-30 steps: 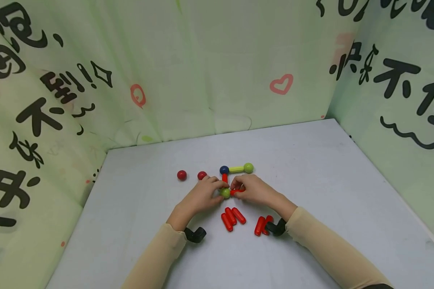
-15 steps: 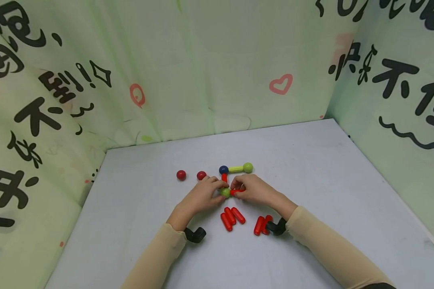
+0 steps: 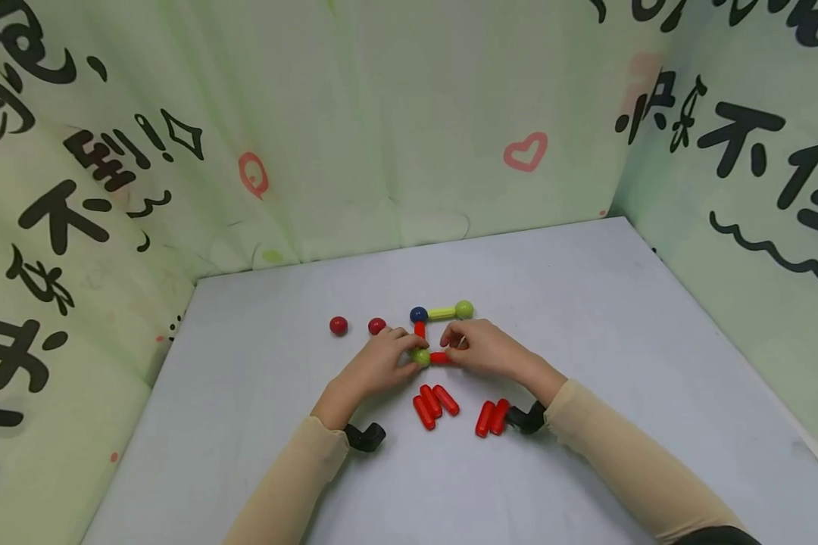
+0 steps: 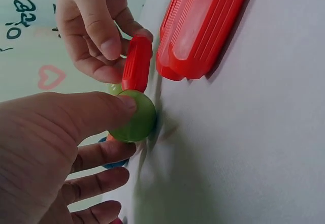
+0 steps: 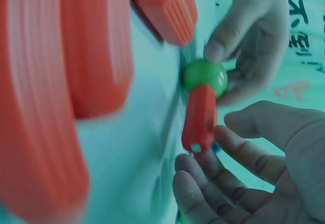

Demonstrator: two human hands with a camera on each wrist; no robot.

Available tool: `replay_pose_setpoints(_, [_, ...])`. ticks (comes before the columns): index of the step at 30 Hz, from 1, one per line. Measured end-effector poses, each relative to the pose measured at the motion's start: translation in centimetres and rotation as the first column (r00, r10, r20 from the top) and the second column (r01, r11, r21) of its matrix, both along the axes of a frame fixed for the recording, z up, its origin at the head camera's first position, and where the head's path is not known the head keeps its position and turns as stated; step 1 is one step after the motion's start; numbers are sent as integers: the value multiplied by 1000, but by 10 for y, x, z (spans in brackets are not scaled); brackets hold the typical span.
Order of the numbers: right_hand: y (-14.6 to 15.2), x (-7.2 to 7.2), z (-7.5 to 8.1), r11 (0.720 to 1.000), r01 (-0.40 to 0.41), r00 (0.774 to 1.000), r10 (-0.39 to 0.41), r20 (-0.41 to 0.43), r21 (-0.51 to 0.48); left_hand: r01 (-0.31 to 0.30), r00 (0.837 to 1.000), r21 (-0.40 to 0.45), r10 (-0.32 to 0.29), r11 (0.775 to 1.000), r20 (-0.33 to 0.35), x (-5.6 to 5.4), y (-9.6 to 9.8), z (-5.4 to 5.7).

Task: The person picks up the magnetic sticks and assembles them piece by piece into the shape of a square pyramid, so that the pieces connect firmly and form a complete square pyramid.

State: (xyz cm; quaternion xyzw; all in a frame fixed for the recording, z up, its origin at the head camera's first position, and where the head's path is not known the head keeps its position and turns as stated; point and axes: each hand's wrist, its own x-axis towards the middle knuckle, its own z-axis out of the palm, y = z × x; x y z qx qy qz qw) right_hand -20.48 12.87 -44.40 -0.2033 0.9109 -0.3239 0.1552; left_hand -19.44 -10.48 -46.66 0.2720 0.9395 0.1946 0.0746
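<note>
My left hand (image 3: 378,362) pinches a green ball (image 4: 139,125) between thumb and forefinger; its other fingers are spread. A red rod (image 5: 199,120) sticks out of that ball towards my right hand (image 3: 485,350). In the right wrist view the right thumb stands off the rod, and the loosely bent fingers lie beside its free end. A second red rod (image 3: 419,330) runs from near the green ball to a blue ball (image 3: 419,314). From there a yellow-green rod (image 3: 441,312) leads to another green ball (image 3: 464,309).
Two red balls (image 3: 338,326) lie on the white table (image 3: 259,363), left of the joined pieces. Several loose red rods (image 3: 435,406) lie nearer the person, with two more red rods (image 3: 492,417) beside the right wrist. Printed cloth (image 3: 395,136) hangs behind and along the sides.
My right thumb and fingers have loosened from the red rod, and the hand has shifted slightly right. The left hand keeps its pinch on the green ball. The head view has tilted a little.
</note>
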Motion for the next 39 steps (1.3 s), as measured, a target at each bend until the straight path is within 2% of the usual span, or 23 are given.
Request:
replay_pose_setpoints(6, [13,-6,4,999,45,998,-45,-34,-5,-7,1000,11,6,1000,11,1,-1,0])
replay_pose_setpoints(9, [22,-4,4,1000,22,999,-21,-26,7,-15,1000,15,15,1000,21,2,-1,0])
replay_pose_setpoints(11, [29,0,4,999,-36,999,36,-11,21,-19,1000,18,18,1000,25,3,0,0])
replay_pose_setpoints(13, [37,6,4,991,-129,992,129,17,36,-17,1000,17,17,1000,22,2,0,-2])
replay_pose_setpoints(17, [46,22,5,944,-328,942,324,91,40,-9,1000,8,9,1000,12,2,0,-5])
replay_pose_setpoints(19, [47,29,6,921,-388,916,381,122,34,-7,1000,2,7,1000,5,3,-1,-5])
replay_pose_setpoints(21, [47,34,8,908,-416,902,407,144,40,-8,1000,3,8,1000,-1,3,-1,-5])
replay_pose_setpoints(24, [45,38,9,903,-426,896,412,166,60,-5,1000,16,5,1000,-5,3,-1,-5])
replay_pose_setpoints(29, [42,39,10,913,-401,906,382,181,79,16,1000,4,-16,1000,-8,4,3,-4])
replay_pose_setpoints(32, [41,40,10,921,-382,912,362,196,77,27,1000,-4,-27,1000,14,5,5,1])
replay_pose_setpoints(36, [43,37,8,924,-377,916,361,176,69,-17,999,3,17,1000,28,0,9,15])
replay_pose_setpoints(39, [50,30,6,935,-354,927,346,143,34,-56,998,9,57,998,-30,-11,13,23])
